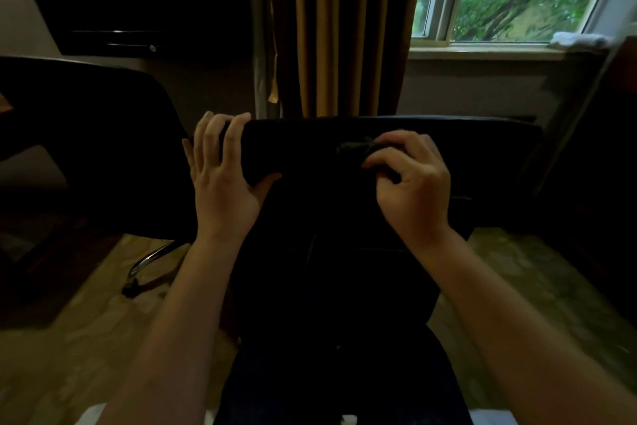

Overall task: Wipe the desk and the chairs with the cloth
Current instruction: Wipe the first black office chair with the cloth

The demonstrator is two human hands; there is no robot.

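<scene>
While the top of the near chair (379,218) is being attended to, the task is judged to be under way, not finished. A dark cloth (355,147) is pinched between the thumb and fingertips of the right hand (410,183) and is held against the top edge of the backrest, near its middle. The left corner of that backrest is clasped by the left hand (220,180), its grip wrapped round the edge with fingers over the top and thumb on the near face. A second chair (86,135) is seen to the left, touched by neither hand; whether it has been wiped cannot be told. The bench cannot be made out in the dark, so its state is left unjudged.
</scene>
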